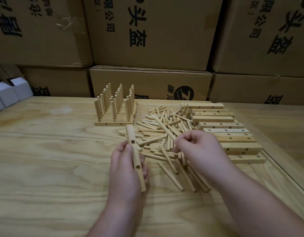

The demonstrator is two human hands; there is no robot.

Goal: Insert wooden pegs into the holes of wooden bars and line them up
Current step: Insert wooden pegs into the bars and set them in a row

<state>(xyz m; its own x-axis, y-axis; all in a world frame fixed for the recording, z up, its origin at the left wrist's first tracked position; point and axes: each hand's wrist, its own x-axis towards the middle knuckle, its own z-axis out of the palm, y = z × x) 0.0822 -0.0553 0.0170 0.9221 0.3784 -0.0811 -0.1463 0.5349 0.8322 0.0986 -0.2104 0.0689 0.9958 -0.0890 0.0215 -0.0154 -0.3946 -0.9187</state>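
Observation:
My left hand (125, 166) grips a wooden bar (135, 157) held nearly upright above the table, its drilled holes facing me and empty. My right hand (197, 149) hovers with curled fingers over a loose pile of wooden pegs (165, 134); its fingertips touch pegs at the pile's near side, and I cannot tell whether one is pinched. Behind the pile to the left, several finished bars with upright pegs (116, 106) stand in a row. Empty drilled bars (221, 125) lie stacked to the right.
The work surface is a pale wooden table (45, 159). Stacked cardboard boxes (151, 31) wall off the back edge. Small white cartons (9, 93) sit at the far left. A raised strip (278, 168) runs diagonally along the table's right side.

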